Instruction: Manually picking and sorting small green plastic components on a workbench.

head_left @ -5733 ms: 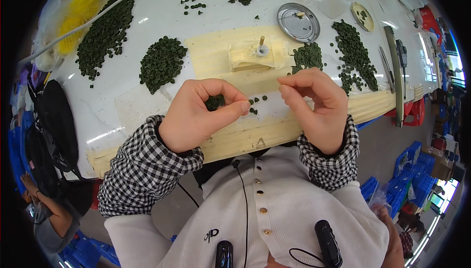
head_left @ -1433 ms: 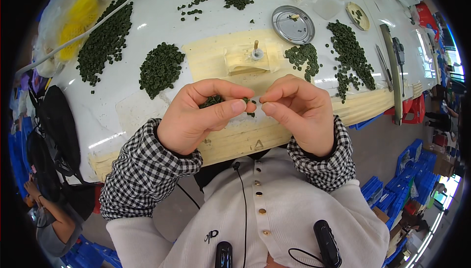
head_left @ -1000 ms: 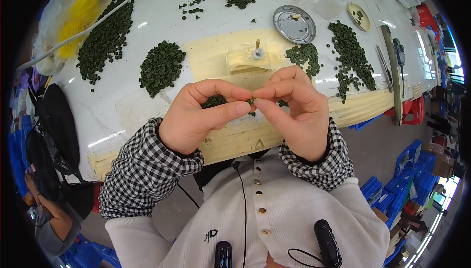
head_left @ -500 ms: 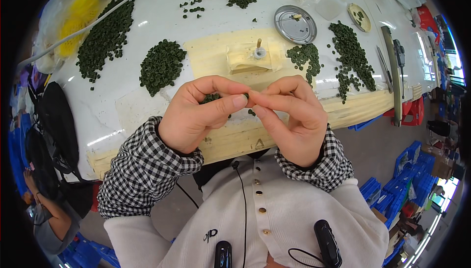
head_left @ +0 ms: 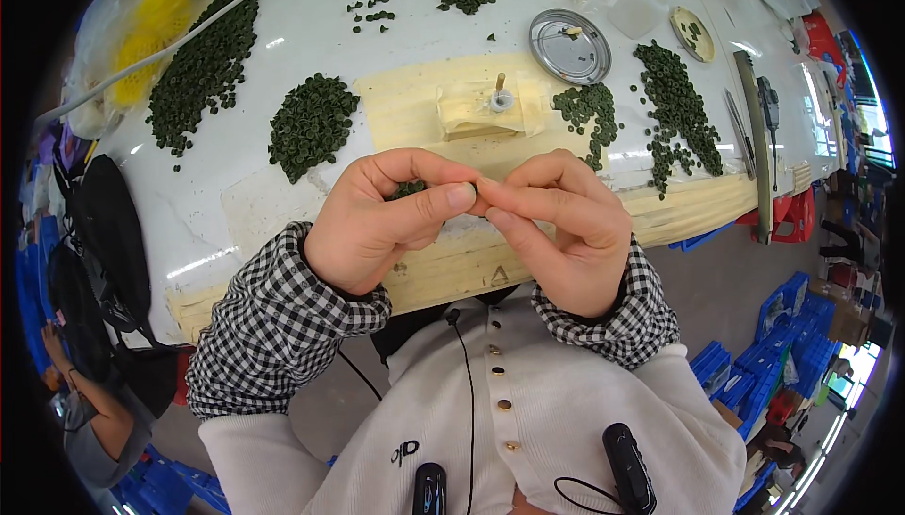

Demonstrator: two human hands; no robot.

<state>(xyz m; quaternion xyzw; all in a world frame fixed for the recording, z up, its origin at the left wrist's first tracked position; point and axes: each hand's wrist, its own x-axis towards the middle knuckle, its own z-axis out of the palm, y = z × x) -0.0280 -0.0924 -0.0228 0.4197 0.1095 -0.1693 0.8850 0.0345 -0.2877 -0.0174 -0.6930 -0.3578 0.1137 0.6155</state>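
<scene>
Over the near edge of the table, my left hand [head_left: 368, 223] and my right hand [head_left: 575, 237] meet fingertip to fingertip. The left thumb and index finger pinch a small dark green piece [head_left: 474, 189], mostly hidden by the fingers. My right thumb and index finger press together against its other side. A few similar pieces [head_left: 407, 189] lie behind my left hand. Just beyond the hands stands a tape-wrapped block [head_left: 476, 119] with an upright peg [head_left: 500, 87] in a whitish collar. Loose flat green pieces [head_left: 589, 112] lie to its right.
Heaps of small green pieces [head_left: 311, 129] cover parts of the table, with more at the far left [head_left: 203, 72] and right [head_left: 674, 105]. A round metal lid [head_left: 569, 47] lies beyond the block. Tweezers [head_left: 739, 133] and a long bar [head_left: 754, 138] rest at the right edge.
The right fingertips have closed in on the small green piece, and less of it shows. My left hand stays almost in place.
</scene>
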